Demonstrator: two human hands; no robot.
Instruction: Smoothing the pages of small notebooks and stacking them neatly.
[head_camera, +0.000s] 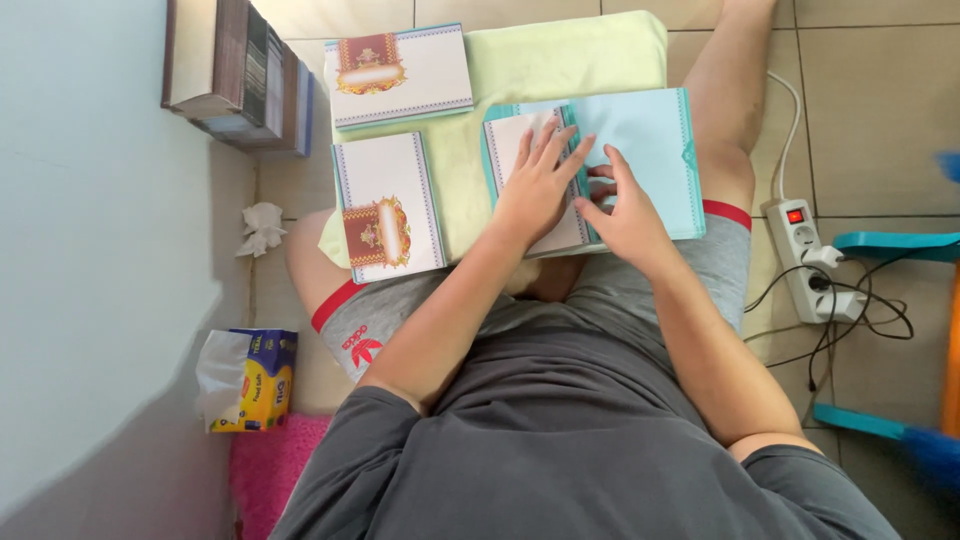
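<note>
My left hand (535, 185) lies open and flat on the white patterned card (520, 160) to pin it inside the pale-blue paper folder (645, 150) on my lap, while my right hand (625, 215), fingers loosely curled and gripping nothing, presses the fold.

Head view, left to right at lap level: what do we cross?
Crumpled tissue → card stack with red emblem → left hand → right hand on the light blue sheet → power strip → blue object at the edge.

Left hand (537, 185) flat on open card (640, 140); right hand (625, 215) pressing fold; card stacks (390, 205) on pale cushion (560, 55).
</note>
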